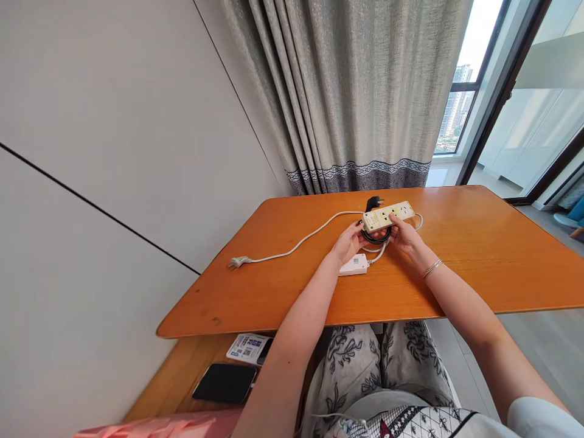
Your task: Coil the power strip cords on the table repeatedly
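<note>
Two power strips are on view, along with two plugs and two hands. One is a cream-coloured, long rectangular plastic power strip [387, 215], and the other is a white, boxy plastic extension block [353, 265]. One plug is a black moulded plastic plug [373, 203], the other a pale plastic plug with metal prongs [239, 261].

The cream strip lies between the left hand [350, 241] and the right hand [406, 236], slanting up towards the right. The left hand is closed about its left end, with fingers against a glossy black cable [378, 240] looped in a coil just beneath. The right hand clasps the near long edge, thumb on the socket face, fingers underneath. The black plug sticks up beyond the strip's left half.

The white block lies on the orange-brown wooden table [456, 255], just below the hands and partly hidden by the left wrist. A thin white cable [306, 238] runs from the pale plug, well off to the left, to behind the strip; its middle stretch is hidden. One silver metal bracelet [432, 268] circles the right wrist. Below the tabletop, one black rectangular phone [224, 382] rests near one white-and-blue printed card [246, 348].
</note>
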`<state>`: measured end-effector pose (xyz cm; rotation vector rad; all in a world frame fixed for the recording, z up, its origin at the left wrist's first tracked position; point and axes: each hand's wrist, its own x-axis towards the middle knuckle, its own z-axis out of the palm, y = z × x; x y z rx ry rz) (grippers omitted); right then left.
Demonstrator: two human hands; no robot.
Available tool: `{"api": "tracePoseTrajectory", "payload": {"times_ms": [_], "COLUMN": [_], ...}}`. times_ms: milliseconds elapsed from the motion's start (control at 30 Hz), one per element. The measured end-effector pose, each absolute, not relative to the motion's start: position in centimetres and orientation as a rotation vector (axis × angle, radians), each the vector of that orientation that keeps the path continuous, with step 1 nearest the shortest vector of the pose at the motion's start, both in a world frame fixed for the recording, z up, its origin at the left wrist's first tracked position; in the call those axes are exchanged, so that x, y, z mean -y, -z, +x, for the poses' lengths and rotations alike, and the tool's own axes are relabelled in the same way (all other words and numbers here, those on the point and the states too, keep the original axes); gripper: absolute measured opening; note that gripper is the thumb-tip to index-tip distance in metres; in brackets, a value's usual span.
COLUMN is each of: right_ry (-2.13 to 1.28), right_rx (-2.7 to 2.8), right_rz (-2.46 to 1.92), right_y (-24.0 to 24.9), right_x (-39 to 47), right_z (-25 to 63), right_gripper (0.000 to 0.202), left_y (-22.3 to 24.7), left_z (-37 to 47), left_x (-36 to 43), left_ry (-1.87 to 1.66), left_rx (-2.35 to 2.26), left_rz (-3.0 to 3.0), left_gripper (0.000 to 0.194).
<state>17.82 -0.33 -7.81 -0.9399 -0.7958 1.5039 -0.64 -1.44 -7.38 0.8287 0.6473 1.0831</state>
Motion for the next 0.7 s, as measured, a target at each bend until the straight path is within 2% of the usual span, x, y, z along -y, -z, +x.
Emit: {"api": "tracePoseTrajectory", "payload": {"times_ms": [133,400,600,700], "right_ry": [-1.484,-1.456,-1.262,-1.066], "right_rx": [0.707,0.744,0.639,0.539], "right_rz": [-0.958,-1.003,-1.008,-1.001], "right_y": [8.0,9.1,9.0,8.1], "right_x": [0.1,-0.1,-2.6,-4.7], "right_z": [18.1,18.1,20.4,23.8], "right_gripper": [0.029,0.036,0.041,0.044], "left_y": [7.9,8.3,8.5,8.4], "left_z": [-0.2,0.2,0.0,-0.2], "left_x": [1.9,1.8,1.5,1.3], "left_ry": [-1.085,-1.098,-1.155,-1.189], "left_rx": [-0.628,-0.757,-0.803,-0.932], "left_rz": [0.936,0.943,0.976,1.003], "left_gripper": [0.035,0.024,0.048,0.038]}}
